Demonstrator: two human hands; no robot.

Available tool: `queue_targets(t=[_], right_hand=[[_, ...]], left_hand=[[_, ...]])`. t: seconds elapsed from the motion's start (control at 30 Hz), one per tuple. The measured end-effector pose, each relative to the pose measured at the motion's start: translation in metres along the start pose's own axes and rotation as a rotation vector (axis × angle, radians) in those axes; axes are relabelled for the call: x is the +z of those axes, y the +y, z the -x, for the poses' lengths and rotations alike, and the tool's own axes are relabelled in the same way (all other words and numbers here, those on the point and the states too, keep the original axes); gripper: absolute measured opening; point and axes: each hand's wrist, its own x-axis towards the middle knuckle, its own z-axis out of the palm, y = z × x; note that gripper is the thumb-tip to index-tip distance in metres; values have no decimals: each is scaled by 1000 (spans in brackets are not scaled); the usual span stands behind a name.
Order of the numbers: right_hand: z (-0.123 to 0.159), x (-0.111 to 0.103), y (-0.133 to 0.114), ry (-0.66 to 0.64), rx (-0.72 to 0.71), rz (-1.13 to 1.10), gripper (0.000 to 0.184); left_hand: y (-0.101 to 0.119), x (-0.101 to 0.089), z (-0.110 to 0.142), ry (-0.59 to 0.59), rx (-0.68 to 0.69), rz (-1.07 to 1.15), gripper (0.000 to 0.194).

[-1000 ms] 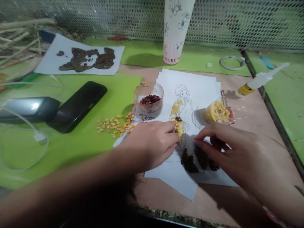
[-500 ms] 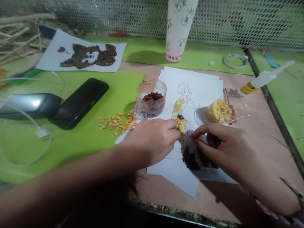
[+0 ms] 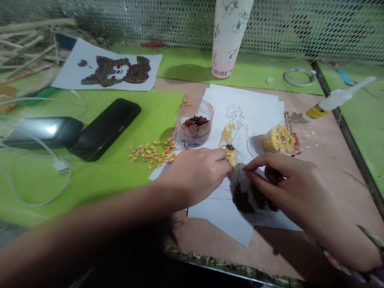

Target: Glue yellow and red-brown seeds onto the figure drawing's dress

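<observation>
The left hand [image 3: 195, 174] curls at 3 o'clock toward smooth yellow corn bits [image 3: 230, 157] on a paper drawing of a girl [image 3: 249, 108]. The right hand [image 3: 285, 188] is half curled above bumpy dark beans [image 3: 242, 202]. I can't tell if either hand holds a seed.

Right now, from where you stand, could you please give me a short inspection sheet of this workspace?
Surface: pinkish board with green mats.
Work items: line drawing on paper, with corn kernels and dark beans on it; cup of beans, cup of corn, loose kernels, glue bottle.
Hands: left hand, fingers at the kernels; right hand, fingers over the beans.
Clutter: phone, grey device, paper cup, tape roll.
Cables: white cable on the mat.
Surroundings: perforated mesh, dry straw, bean picture.
</observation>
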Motion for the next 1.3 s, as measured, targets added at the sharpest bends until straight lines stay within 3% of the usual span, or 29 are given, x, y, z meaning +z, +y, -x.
queue_targets(t=[0.13,0.27,0.73,0.93,1.3], right_hand=[[1,1,1,-10,-19,1,13],[0,3,1,-23,-29,8,14],[-1,12,0,-24,-80,34,13],[-3,13,-5,-30,-17,11,11],[-2,7,-2,68,145,-14,8]], left_hand=[[2,0,0,5,24,-47,14],[3,4,2,87,83,-144,7],[5,11,5,233,175,-262,9],[6,12,5,294,200,-256,8],[6,10,7,240,138,-168,8]])
